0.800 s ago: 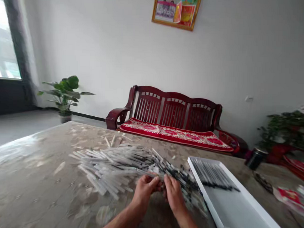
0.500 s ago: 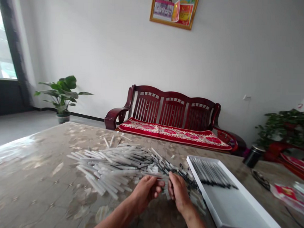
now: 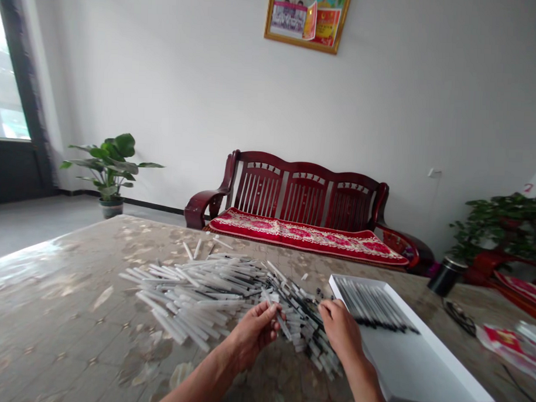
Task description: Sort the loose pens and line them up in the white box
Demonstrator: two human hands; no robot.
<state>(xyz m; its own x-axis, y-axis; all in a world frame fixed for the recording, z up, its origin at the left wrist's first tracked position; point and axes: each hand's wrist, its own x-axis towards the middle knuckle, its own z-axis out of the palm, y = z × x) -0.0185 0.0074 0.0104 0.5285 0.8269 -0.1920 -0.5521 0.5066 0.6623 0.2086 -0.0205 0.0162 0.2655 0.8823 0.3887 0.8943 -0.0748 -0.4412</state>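
My left hand (image 3: pixel 257 332) is closed around a slim translucent pen barrel (image 3: pixel 282 324), which slants between thumb and fingers. Beside that hand, on the left, lies a heap of whitish pen barrels (image 3: pixel 190 292), with some dark refills among them. My right hand (image 3: pixel 340 326) hovers at the right side of a second heap of clear and black pen parts (image 3: pixel 309 334), close to a few small black pieces (image 3: pixel 321 295). Its fingers are curled in a pinch; whatever they hold is hidden. Just right of it, a shallow white box (image 3: pixel 424 370) contains a row of pens (image 3: pixel 374 304) with black ends.
Everything lies on a patterned table (image 3: pixel 79 311). A black canister (image 3: pixel 447 276), a dark cable (image 3: pixel 459 318) and a red-and-white plastic package (image 3: pixel 509 350) sit beyond the box. Behind the table stands a wooden bench (image 3: pixel 307 190) with a red cover.
My hands have moved apart. The right one has gone right toward the small black pieces and the box edge, while the left has stayed almost in place, its pen barrel now tilted.
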